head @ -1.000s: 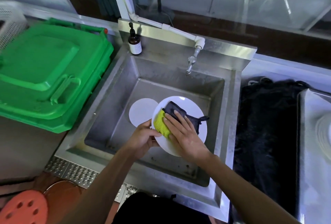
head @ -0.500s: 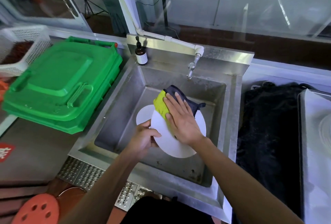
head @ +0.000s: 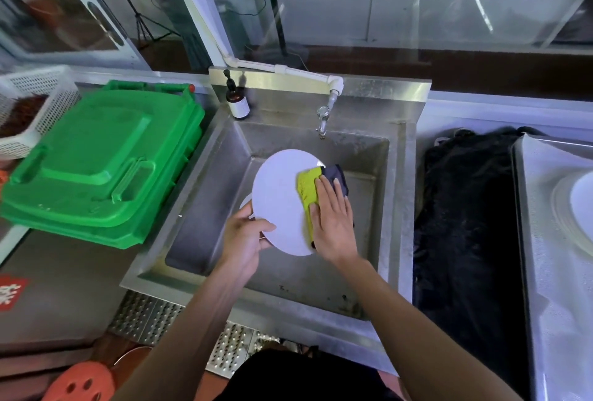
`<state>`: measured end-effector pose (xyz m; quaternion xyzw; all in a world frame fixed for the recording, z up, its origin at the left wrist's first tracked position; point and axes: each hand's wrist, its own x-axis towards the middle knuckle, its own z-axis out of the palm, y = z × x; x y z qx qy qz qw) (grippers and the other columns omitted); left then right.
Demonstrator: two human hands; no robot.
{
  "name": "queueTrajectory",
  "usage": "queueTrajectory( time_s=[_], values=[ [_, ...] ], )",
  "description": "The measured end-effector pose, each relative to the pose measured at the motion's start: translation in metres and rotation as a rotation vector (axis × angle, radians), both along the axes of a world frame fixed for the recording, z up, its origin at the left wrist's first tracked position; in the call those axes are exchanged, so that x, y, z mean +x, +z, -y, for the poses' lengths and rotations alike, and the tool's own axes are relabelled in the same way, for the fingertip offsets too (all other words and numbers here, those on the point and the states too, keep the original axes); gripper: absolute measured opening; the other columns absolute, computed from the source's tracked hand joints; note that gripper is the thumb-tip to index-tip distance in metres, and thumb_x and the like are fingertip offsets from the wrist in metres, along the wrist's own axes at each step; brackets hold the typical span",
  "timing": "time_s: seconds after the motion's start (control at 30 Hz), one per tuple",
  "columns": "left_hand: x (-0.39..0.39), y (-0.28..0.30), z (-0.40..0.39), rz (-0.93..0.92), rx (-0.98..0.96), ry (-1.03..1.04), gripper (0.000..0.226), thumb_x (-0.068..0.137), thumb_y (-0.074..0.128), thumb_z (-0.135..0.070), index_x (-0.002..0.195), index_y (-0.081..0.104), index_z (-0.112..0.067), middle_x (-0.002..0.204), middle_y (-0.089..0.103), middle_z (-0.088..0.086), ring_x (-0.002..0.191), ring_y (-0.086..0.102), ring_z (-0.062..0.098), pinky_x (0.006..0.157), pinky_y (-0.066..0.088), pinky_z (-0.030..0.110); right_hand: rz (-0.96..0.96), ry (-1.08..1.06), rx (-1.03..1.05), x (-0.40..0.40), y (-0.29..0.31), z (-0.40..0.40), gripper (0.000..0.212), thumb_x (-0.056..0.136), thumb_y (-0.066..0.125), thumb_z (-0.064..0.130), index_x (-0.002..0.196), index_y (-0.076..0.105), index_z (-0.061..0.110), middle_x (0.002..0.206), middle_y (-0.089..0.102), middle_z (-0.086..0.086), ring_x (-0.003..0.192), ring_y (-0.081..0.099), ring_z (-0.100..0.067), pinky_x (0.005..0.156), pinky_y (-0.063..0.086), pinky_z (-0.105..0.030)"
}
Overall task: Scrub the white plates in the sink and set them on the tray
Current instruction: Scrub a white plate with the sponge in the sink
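Over the sink [head: 398, 195], my left hand [head: 244, 237] grips a white plate [head: 279, 201] while my right hand [head: 333, 221] presses the sponge [head: 306, 190] flat on it; another plate [head: 245, 206] waits beneath, and washed plates [head: 574, 208] already sit on the right tray [head: 545, 304].

White plate [head: 278, 201]; yellow-green and dark grey cloth [head: 308, 190] lying at its 3 o'clock; green bin [head: 96, 160] sitting at 9 o'clock; steel-grey sink [head: 205, 189].
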<state>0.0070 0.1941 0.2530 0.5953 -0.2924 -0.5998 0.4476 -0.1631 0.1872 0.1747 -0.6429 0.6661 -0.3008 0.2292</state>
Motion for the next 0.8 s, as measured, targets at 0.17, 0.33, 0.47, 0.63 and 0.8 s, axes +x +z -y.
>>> queueTrajectory(
  time_s=[0.17, 0.33, 0.47, 0.63, 0.8],
  values=[
    [-0.005, 0.002, 0.000, 0.010, 0.011, 0.012, 0.050, 0.073, 0.061, 0.015, 0.115, 0.072, -0.011, 0.111, 0.076, 0.009, 0.098, 0.071, 0.032, 0.068, 0.060, 0.040, 0.117, -0.063, 0.056, 0.024, 0.003, -0.024, 0.053, 0.110, 0.027, 0.029, 0.161, 0.016, 0.019, 0.168, 0.013, 0.007, 0.155, -0.002, -0.012, 0.126, 0.007, -0.046],
    [-0.001, 0.007, 0.001, -0.033, 0.024, -0.001, 0.047, 0.080, 0.053, 0.020, 0.112, 0.071, -0.009, 0.106, 0.076, 0.014, 0.094, 0.070, 0.032, 0.076, 0.059, 0.040, 0.249, 0.037, 0.012, 0.053, 0.023, -0.037, 0.054, 0.110, 0.031, 0.024, 0.160, 0.015, 0.014, 0.168, 0.009, 0.004, 0.156, -0.006, -0.016, 0.126, 0.009, -0.045],
    [0.005, 0.011, 0.001, -0.077, 0.002, -0.048, 0.055, 0.080, 0.049, 0.021, 0.123, 0.068, -0.006, 0.113, 0.071, 0.021, 0.094, 0.065, 0.031, 0.071, 0.053, 0.033, 0.264, 0.106, -0.041, 0.069, 0.034, -0.037, 0.056, 0.107, 0.031, 0.021, 0.160, 0.016, 0.016, 0.169, 0.009, 0.005, 0.155, -0.009, -0.015, 0.125, 0.008, -0.047],
    [0.018, 0.007, 0.003, -0.122, -0.015, -0.025, 0.056, 0.078, 0.049, 0.024, 0.115, 0.072, -0.011, 0.104, 0.071, 0.018, 0.090, 0.066, 0.032, 0.077, 0.055, 0.040, 0.135, 0.206, -0.078, 0.061, 0.024, -0.037, 0.055, 0.109, 0.033, 0.026, 0.161, 0.016, 0.020, 0.168, 0.009, 0.008, 0.155, -0.009, -0.013, 0.125, 0.010, -0.047],
    [0.031, -0.001, 0.003, -0.126, -0.002, 0.007, 0.055, 0.076, 0.054, 0.020, 0.120, 0.069, -0.008, 0.111, 0.073, 0.014, 0.100, 0.070, 0.035, 0.083, 0.060, 0.051, 0.045, 0.184, 0.007, 0.045, 0.007, -0.031, 0.054, 0.109, 0.028, 0.032, 0.161, 0.014, 0.024, 0.168, 0.007, 0.011, 0.154, -0.009, -0.009, 0.126, 0.005, -0.045]
  ],
)
